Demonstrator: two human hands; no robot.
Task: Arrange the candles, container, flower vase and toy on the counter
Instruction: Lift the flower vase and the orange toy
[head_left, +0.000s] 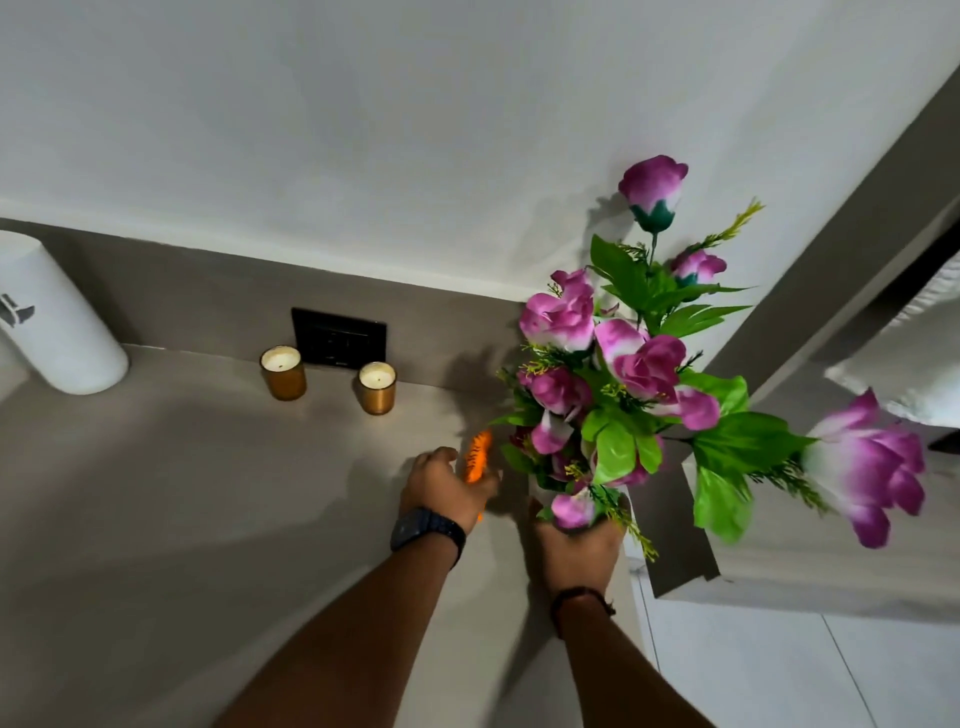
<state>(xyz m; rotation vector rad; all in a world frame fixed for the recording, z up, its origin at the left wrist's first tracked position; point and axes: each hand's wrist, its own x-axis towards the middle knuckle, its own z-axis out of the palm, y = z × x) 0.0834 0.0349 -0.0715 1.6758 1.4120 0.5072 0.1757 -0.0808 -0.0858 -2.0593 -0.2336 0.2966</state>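
My left hand (441, 486) grips an orange striped toy (478, 454) just above the grey counter (182, 493). Beside it, my right hand (574, 545) holds the flower vase from below; the vase itself is hidden under the purple flowers and green leaves (613, 384). Two candles in gold glass cups stand by the back wall: one (283, 373) on the left, the other (377, 387) to its right. At the far left, a white cylindrical container (52, 312) stands on the counter.
A black switch plate (338, 338) is set in the wall behind the candles. The counter ends at a right edge (636, 566), with white floor tiles (779, 670) below. A grey ledge (831, 566) and white bedding (904, 374) lie to the right.
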